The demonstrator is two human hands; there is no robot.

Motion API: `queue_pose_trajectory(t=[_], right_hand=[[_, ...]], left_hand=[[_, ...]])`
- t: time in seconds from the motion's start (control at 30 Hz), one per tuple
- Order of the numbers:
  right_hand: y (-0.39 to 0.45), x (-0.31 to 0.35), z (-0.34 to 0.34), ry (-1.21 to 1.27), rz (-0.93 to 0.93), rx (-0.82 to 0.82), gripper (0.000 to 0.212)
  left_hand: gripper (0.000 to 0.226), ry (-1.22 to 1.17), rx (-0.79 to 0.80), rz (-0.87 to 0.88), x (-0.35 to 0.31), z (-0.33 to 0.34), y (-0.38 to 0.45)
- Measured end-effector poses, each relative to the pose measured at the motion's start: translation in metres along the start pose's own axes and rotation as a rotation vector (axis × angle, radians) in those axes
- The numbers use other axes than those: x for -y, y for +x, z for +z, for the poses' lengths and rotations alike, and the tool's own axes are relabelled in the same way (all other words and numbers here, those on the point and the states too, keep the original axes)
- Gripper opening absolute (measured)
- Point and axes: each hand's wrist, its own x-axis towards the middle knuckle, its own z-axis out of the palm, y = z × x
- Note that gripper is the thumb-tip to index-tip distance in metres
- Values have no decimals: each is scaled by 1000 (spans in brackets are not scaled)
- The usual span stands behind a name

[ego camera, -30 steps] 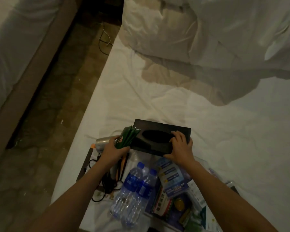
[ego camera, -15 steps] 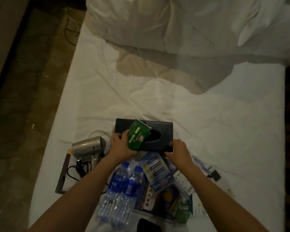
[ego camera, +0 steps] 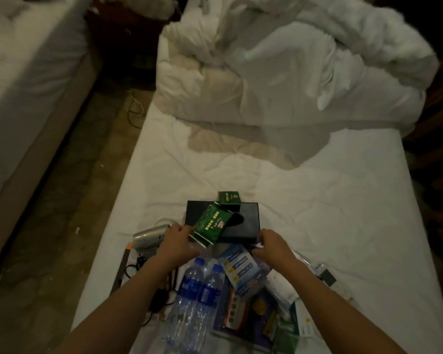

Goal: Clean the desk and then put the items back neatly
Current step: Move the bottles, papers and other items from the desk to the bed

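Note:
A black tissue box lies flat on the white bed sheet. One green packet rests at the box's far edge. A second, larger green packet lies slanted over the box's opening, and my left hand pinches it at its near-left edge. My right hand curls its fingers round the box's near-right corner. Two water bottles lie side by side just in front of my arms.
A silver hair dryer with a black cord lies left of the box. A blue leaflet, small boxes and packets pile up at the bed's foot. A crumpled duvet fills the head end. A floor gap separates a second bed.
One green packet has dropped from my left hand onto the box's far edge, and the other now lies lower across the box. The camera has tilted up, showing more of the bed.

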Motion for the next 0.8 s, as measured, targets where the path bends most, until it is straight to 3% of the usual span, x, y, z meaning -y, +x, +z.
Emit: queue_pose_trajectory(t=[0.23,0.4,0.57,0.8], right_hand=[[-64,6,-3,-52,-126,-81,21],[-121,-4,17,-66,-155,-74,24],[-185,-22,39,-54,-97,-115,26],[-290,-44,96,56,77,-364,31]], left_hand=[[59,108,-120,64,3,4,-77],[57,169,-102,108,19,22,-125],[61,287,-55,175,24,41,-163],[61,445,9,399,20,70,-208]])
